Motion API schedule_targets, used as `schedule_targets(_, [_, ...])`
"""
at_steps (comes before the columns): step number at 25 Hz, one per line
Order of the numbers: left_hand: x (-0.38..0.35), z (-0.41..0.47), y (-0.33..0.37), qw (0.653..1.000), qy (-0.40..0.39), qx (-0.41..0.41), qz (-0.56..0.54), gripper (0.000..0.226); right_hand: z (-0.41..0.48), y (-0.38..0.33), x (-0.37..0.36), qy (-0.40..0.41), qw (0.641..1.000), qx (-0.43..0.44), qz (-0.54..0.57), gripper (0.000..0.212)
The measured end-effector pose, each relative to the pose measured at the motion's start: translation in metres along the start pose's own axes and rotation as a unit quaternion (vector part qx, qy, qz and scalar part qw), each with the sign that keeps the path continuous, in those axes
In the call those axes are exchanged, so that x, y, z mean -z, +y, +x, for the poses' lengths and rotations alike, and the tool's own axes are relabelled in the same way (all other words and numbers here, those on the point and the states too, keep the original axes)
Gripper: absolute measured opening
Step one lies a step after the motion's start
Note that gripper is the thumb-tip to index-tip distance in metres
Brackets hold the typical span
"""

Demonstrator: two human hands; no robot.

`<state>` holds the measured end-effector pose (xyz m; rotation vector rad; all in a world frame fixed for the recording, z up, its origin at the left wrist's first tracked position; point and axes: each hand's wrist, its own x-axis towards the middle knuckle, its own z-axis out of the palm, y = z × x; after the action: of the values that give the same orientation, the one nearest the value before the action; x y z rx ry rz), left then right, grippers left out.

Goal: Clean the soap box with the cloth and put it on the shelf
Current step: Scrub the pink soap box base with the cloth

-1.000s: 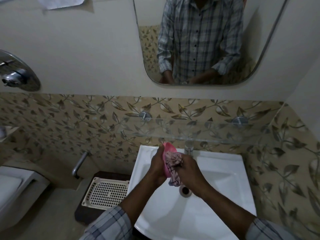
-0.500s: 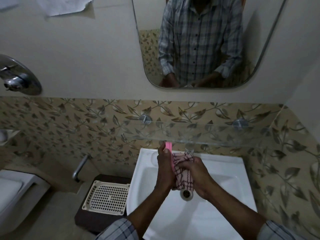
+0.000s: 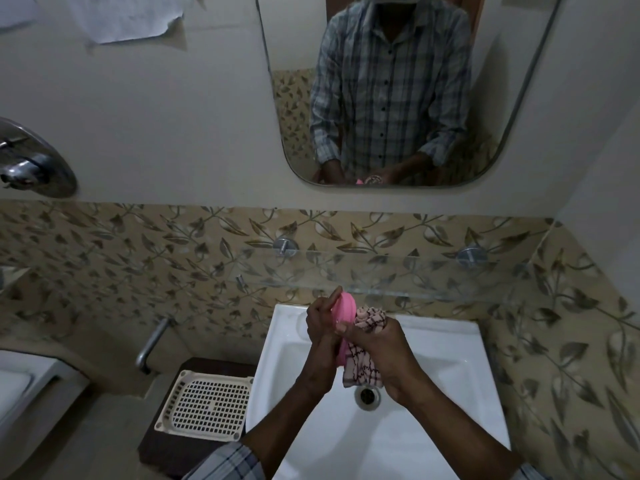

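Observation:
A pink soap box point(image 3: 344, 310) stands on edge over the white sink point(image 3: 446, 358), gripped from the left by my left hand point(image 3: 322, 336). My right hand point(image 3: 382, 355) clutches a pink-and-white checked cloth point(image 3: 367, 332) bunched against the box's right face, with a tail of cloth hanging down toward the drain point(image 3: 367, 395). Just above and behind both hands runs the glass shelf point(image 3: 415, 271), fixed to the leaf-patterned tiles by two metal mounts. The lower part of the box is hidden by my fingers and the cloth.
A white perforated tray point(image 3: 207, 405) lies on a dark stool left of the sink. A metal pipe handle point(image 3: 150, 344) juts from the tiled wall. A chrome shower valve point(image 3: 31, 164) is at far left, and a mirror point(image 3: 398, 88) hangs above the shelf.
The soap box has turned from edge-on so its rounded pink face shows, and the cloth has bunched higher against its right side. Both hands stay over the sink.

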<state>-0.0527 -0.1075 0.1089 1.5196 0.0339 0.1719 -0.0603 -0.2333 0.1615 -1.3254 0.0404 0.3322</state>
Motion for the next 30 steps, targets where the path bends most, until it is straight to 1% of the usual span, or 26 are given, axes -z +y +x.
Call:
schedule_targets(3, [-0.004, -0.003, 0.006, 1.0, -0.004, 0.008, -0.014, 0.039, 0.003, 0.008, -0.001, 0.076, 0.991, 0.049, -0.102, 0.025])
schedule_targets(4, [-0.001, -0.003, 0.009, 0.998, 0.024, 0.031, -0.039, 0.04, 0.004, 0.011, 0.0, 0.096, 0.979, 0.083, -0.162, 0.026])
schedule_targets(5, [0.005, 0.001, 0.012, 0.991, 0.066, 0.086, -0.08, 0.04, 0.007, 0.014, 0.004, 0.106, 0.953, 0.15, -0.242, 0.027])
schedule_targets(6, [0.013, 0.007, 0.017, 0.967, 0.087, 0.192, -0.144, 0.049, 0.01, 0.016, 0.01, 0.1, 0.901, 0.255, -0.336, 0.027])
schedule_targets(7, [0.021, 0.015, 0.023, 0.917, 0.055, 0.323, -0.226, 0.07, 0.012, 0.018, 0.018, 0.08, 0.822, 0.366, -0.429, 0.028])
schedule_targets(8, [0.031, 0.021, 0.03, 0.855, -0.015, 0.423, -0.301, 0.089, 0.012, 0.018, 0.025, 0.042, 0.736, 0.456, -0.499, 0.031])
schedule_targets(9, [0.04, 0.026, 0.037, 0.81, -0.078, 0.47, -0.342, 0.096, 0.012, 0.017, 0.03, -0.004, 0.67, 0.511, -0.539, 0.033])
schedule_targets(10, [0.042, 0.03, 0.042, 0.795, -0.117, 0.487, -0.343, 0.094, 0.012, 0.016, 0.034, -0.038, 0.631, 0.534, -0.561, 0.037])
schedule_targets(11, [0.04, 0.029, 0.044, 0.796, -0.119, 0.496, -0.326, 0.086, 0.012, 0.018, 0.036, -0.047, 0.609, 0.54, -0.579, 0.044])
schedule_targets(12, [0.038, 0.027, 0.041, 0.796, -0.115, 0.502, -0.319, 0.076, 0.011, 0.025, 0.034, -0.037, 0.613, 0.522, -0.591, 0.051])
schedule_targets(13, [0.035, 0.023, 0.036, 0.797, -0.11, 0.505, -0.313, 0.067, 0.008, 0.036, 0.029, -0.021, 0.644, 0.478, -0.597, 0.056])
schedule_targets(15, [0.03, 0.015, 0.029, 0.802, -0.107, 0.511, -0.289, 0.05, -0.002, 0.049, 0.008, -0.017, 0.781, 0.329, -0.53, 0.058])
schedule_targets(16, [0.032, 0.012, 0.025, 0.803, -0.099, 0.517, -0.279, 0.046, -0.008, 0.053, -0.001, -0.028, 0.828, 0.276, -0.487, 0.056])
schedule_targets(17, [0.037, 0.01, 0.023, 0.802, -0.09, 0.522, -0.275, 0.044, -0.011, 0.059, -0.002, -0.047, 0.828, 0.289, -0.479, 0.054])
schedule_targets(18, [0.042, 0.01, 0.022, 0.799, -0.092, 0.527, -0.274, 0.044, -0.009, 0.061, 0.005, -0.064, 0.782, 0.361, -0.504, 0.054])
schedule_targets(20, [0.052, 0.009, 0.023, 0.794, -0.13, 0.528, -0.271, 0.048, 0.0, 0.047, 0.031, -0.136, 0.641, 0.481, -0.583, 0.043])
schedule_targets(21, [0.054, 0.01, 0.025, 0.796, -0.148, 0.523, -0.266, 0.05, 0.005, 0.036, 0.043, -0.16, 0.585, 0.493, -0.625, 0.035])
schedule_targets(22, [0.054, 0.012, 0.027, 0.8, -0.148, 0.519, -0.264, 0.051, 0.01, 0.028, 0.05, -0.171, 0.56, 0.488, -0.647, 0.031])
schedule_targets(23, [0.051, 0.011, 0.027, 0.804, -0.133, 0.514, -0.269, 0.05, 0.012, 0.028, 0.053, -0.161, 0.576, 0.482, -0.641, 0.029])
schedule_targets(24, [0.046, 0.01, 0.024, 0.808, -0.106, 0.506, -0.281, 0.046, 0.01, 0.033, 0.047, -0.132, 0.625, 0.461, -0.616, 0.03])
schedule_targets(25, [0.039, 0.007, 0.019, 0.812, -0.075, 0.495, -0.299, 0.042, 0.005, 0.043, 0.033, -0.082, 0.701, 0.416, -0.574, 0.031])
schedule_targets(26, [0.032, 0.004, 0.014, 0.815, -0.05, 0.482, -0.318, 0.038, -0.002, 0.047, 0.012, -0.05, 0.799, 0.326, -0.502, 0.033])
schedule_targets(27, [0.028, 0.0, 0.011, 0.813, -0.04, 0.472, -0.339, 0.036, -0.005, 0.046, -0.007, -0.037, 0.893, 0.19, -0.406, 0.031])
schedule_targets(28, [0.027, -0.002, 0.01, 0.809, -0.043, 0.472, -0.348, 0.035, -0.005, 0.047, -0.016, -0.031, 0.939, 0.096, -0.328, 0.03])
schedule_targets(29, [0.032, -0.001, 0.011, 0.805, -0.054, 0.481, -0.344, 0.036, -0.004, 0.046, -0.015, -0.039, 0.945, 0.08, -0.314, 0.034])
schedule_targets(30, [0.039, 0.003, 0.012, 0.803, -0.065, 0.492, -0.329, 0.039, -0.001, 0.042, -0.008, -0.054, 0.916, 0.15, -0.367, 0.043])
